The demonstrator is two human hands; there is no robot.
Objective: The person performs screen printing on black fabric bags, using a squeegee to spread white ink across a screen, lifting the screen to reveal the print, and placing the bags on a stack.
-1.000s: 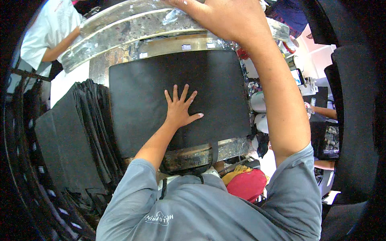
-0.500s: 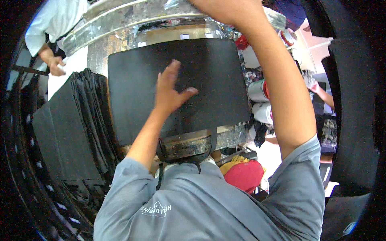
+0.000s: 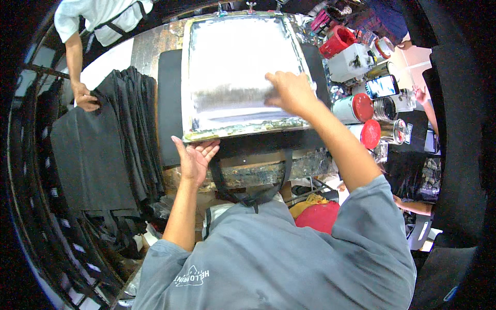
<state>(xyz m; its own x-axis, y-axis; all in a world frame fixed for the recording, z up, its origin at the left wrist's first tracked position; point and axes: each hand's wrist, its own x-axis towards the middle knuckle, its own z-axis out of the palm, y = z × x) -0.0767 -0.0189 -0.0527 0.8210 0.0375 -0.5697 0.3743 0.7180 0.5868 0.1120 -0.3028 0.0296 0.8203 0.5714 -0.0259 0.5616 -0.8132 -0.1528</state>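
Observation:
A screen-printing frame [image 3: 232, 132], white in the middle with paint-smeared edges, lies over a flat black bag [image 3: 171, 108] on the worktable. The bag shows at both sides and along the near edge, and its strap handle [image 3: 287, 170] hangs toward me. At the frame's near left corner is my left hand [image 3: 194, 161], palm up, fingers spread against or just under the rim. Over the right part of the mesh, my right hand [image 3: 293, 94] has its fingers curled. A blurred grey band crosses the mesh beside it; what those fingers hold cannot be made out.
Left of the frame stands a stack of black bags [image 3: 93, 160], touched by a co-worker's hand [image 3: 85, 98]. Red-lidded tubs [image 3: 370, 134], a phone [image 3: 382, 87], a red container [image 3: 337, 41] and jars crowd the right side. A red and yellow bundle [image 3: 316, 216] sits below the table.
The frame has come down over the bag. My right hand has moved from the far edge onto the mesh; my left went from above the bag to the frame's near left corner.

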